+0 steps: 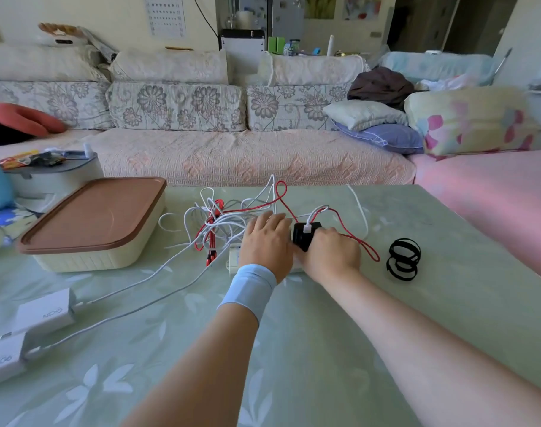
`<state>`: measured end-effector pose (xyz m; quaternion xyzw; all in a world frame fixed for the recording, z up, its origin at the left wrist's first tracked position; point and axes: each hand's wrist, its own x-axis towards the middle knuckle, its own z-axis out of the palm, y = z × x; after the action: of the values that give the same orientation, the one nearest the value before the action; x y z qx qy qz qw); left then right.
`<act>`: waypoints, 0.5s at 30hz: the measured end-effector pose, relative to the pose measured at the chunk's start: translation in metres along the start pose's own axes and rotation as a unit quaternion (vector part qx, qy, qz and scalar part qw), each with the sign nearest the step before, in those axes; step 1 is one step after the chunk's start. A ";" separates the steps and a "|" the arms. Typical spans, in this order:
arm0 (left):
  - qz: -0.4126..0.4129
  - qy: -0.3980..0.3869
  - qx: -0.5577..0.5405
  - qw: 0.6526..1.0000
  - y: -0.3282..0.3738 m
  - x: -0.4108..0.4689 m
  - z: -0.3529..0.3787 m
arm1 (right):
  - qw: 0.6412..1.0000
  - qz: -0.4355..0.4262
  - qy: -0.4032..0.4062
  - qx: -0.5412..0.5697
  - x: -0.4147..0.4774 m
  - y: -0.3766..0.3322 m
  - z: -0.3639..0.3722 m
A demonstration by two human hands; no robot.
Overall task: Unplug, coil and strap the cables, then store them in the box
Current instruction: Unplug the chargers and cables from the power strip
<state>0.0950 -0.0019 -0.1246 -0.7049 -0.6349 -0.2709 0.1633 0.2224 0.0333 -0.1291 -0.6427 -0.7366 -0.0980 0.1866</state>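
Gripping the black adapter [306, 238], the right hand [332, 252] curls round it; the left hand [264, 241] presses flat on the white power strip [234, 259]. A hard yank could lift the strip — or snag the tangled cables [224, 221] just behind. The box [93, 224], lid on, stands left.

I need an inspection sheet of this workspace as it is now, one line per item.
Surface: table under a green flowered cover.
Job's things: box at left, brown lid on; black straps lie loose at right; black adapter sits on a white power strip.
Clutter: grey bin with wrappers behind the box.
Grippers: left hand lies flat over the power strip; right hand grips the adapter.
Cables: white and red cables tangled beside the box; two white ones run to white chargers, near left.
Surroundings: sofa with pillows behind the table.
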 end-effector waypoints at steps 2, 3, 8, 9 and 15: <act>-0.016 -0.069 -0.003 0.997 -0.002 -0.003 0.007 | 1.000 -0.007 -0.008 0.008 0.000 -0.002 0.001; -0.026 -0.083 -0.017 0.996 -0.001 -0.005 0.011 | 1.000 -0.011 -0.014 0.022 0.001 -0.001 0.001; -0.057 -0.081 -0.048 0.994 0.001 -0.007 0.015 | 0.994 -0.040 -0.015 0.105 0.008 0.003 0.000; -0.054 -0.084 -0.050 0.994 -0.001 -0.008 0.015 | 0.993 -0.041 -0.013 0.111 0.008 0.003 0.001; -0.066 -0.098 -0.067 0.991 0.000 -0.013 0.015 | 0.969 0.047 0.066 0.232 0.012 -0.005 -0.013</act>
<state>0.0969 -0.0038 -0.1441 -0.6940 -0.6734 -0.2523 0.0343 0.2180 0.0379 -0.1119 -0.6081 -0.6942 0.0425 0.3828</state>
